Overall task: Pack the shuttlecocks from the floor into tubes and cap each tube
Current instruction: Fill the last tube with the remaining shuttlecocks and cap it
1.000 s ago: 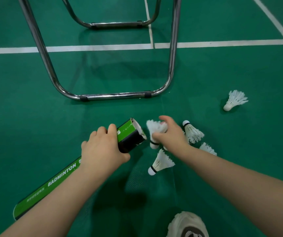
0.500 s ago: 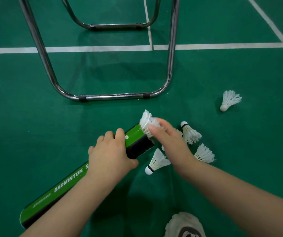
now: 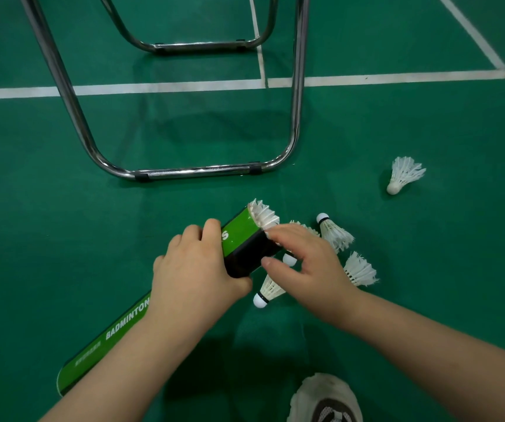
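My left hand [image 3: 193,269] grips a green and black shuttlecock tube [image 3: 239,236] near its open end; the tube slants down to the lower left. A white shuttlecock [image 3: 263,214] sits in the tube mouth with its feathers sticking out. My right hand [image 3: 303,263] touches those feathers with its fingertips, the thumb spread apart beside the tube. Several loose shuttlecocks lie on the green floor: one [image 3: 268,292] below the tube mouth, two [image 3: 335,234] [image 3: 361,271] right of my right hand, one [image 3: 403,175] farther right. Another is partly hidden under my right hand.
A chrome tubular chair frame [image 3: 196,172] stands on the floor just beyond the tube. White court lines [image 3: 397,77] cross the far floor. My white shoe [image 3: 324,397] shows at the bottom edge.
My right hand carried a shuttlecock to the tube mouth and pushed it in cork first. The thumb has now come off it. The left hand kept its hold on the tube.
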{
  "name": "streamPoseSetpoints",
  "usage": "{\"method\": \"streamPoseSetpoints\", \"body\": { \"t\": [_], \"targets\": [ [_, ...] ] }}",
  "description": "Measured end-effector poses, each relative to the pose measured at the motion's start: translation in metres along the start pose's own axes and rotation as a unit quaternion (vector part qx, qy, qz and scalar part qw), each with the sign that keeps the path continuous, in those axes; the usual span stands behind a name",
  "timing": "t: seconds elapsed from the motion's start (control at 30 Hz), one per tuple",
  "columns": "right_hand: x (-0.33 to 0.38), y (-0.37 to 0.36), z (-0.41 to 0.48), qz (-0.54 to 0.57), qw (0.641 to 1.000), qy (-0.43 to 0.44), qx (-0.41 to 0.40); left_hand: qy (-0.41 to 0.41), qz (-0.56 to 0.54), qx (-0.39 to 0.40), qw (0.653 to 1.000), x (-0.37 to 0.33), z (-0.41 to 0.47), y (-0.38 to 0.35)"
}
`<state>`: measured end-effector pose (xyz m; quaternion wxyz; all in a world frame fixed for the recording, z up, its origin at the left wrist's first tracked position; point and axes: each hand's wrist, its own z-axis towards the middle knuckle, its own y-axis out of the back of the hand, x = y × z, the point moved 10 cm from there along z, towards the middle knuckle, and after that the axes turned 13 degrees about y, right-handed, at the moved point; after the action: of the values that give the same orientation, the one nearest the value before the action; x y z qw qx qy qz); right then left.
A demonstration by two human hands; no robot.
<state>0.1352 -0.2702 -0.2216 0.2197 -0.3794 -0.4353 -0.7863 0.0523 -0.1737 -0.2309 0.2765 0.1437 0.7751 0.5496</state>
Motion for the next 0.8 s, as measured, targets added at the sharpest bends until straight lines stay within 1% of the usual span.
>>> {"method": "streamPoseSetpoints", "body": {
  "t": [0.07,0.13,0.2,0.23,0.3,0.33,0.37,0.4,0.43,0.47,0.5,0.53,0.57,0.6,0.63,0.67,0.7,0.73,0.8],
  "targets": [
    [0.003,-0.004,0.001,0.021,0.999,-0.002,0.029,-0.009,0.005,0.001,1.000,-0.003,-0.004,0.002],
    [0.002,-0.010,0.001,0.036,0.997,-0.035,0.066,-0.015,0.017,0.005,1.000,-0.004,-0.007,0.002],
    [-0.006,-0.023,-0.002,0.057,0.983,-0.090,0.147,-0.018,0.042,0.016,0.999,-0.005,-0.010,-0.001],
    [-0.011,-0.033,-0.006,0.067,0.968,-0.122,0.208,-0.022,0.061,0.023,0.998,-0.006,-0.012,-0.004],
    [-0.019,-0.050,-0.019,0.077,0.925,-0.169,0.331,-0.033,0.099,0.036,0.994,-0.008,-0.017,-0.012],
    [-0.021,-0.056,-0.025,0.081,0.905,-0.178,0.379,-0.036,0.110,0.041,0.992,-0.008,-0.020,-0.016],
    [-0.021,-0.060,-0.030,0.084,0.892,-0.175,0.409,-0.036,0.115,0.042,0.992,-0.007,-0.022,-0.019],
    [-0.019,-0.061,-0.031,0.100,0.891,-0.170,0.409,-0.036,0.114,0.039,0.992,-0.006,-0.023,-0.020],
    [-0.018,-0.059,-0.027,0.131,0.904,-0.165,0.372,-0.034,0.109,0.029,0.993,-0.006,-0.024,-0.020],
    [-0.016,-0.051,-0.018,0.181,0.927,-0.158,0.289,-0.030,0.099,0.014,0.995,-0.005,-0.024,-0.017],
    [-0.017,-0.038,-0.008,0.231,0.945,-0.152,0.175,-0.025,0.087,0.000,0.996,-0.004,-0.023,-0.014],
    [-0.022,-0.020,-0.003,0.260,0.954,-0.135,0.065,-0.020,0.077,-0.010,0.997,-0.003,-0.022,-0.011],
    [-0.028,-0.003,-0.002,0.261,0.958,-0.118,-0.022,-0.016,0.070,-0.016,0.997,-0.002,-0.021,-0.010],
    [-0.036,0.008,-0.005,0.242,0.961,-0.110,-0.074,-0.012,0.065,-0.017,0.998,-0.001,-0.019,-0.010],
    [-0.048,0.014,-0.010,0.212,0.964,-0.119,-0.102,-0.009,0.062,-0.019,0.998,0.000,-0.018,-0.009],
    [-0.061,0.016,-0.017,0.170,0.969,-0.143,-0.107,-0.005,0.061,-0.021,0.998,0.002,-0.017,-0.008],
    [-0.077,0.014,-0.024,0.118,0.974,-0.173,-0.088,-0.001,0.060,-0.024,0.998,0.004,-0.016,-0.007],
    [-0.092,0.008,-0.033,0.061,0.975,-0.207,-0.046,0.002,0.057,-0.027,0.998,0.006,-0.016,-0.006],
    [-0.121,-0.012,-0.057,-0.020,0.960,-0.270,0.076,0.007,0.047,-0.031,0.998,0.008,-0.015,-0.005]
  ]
}}
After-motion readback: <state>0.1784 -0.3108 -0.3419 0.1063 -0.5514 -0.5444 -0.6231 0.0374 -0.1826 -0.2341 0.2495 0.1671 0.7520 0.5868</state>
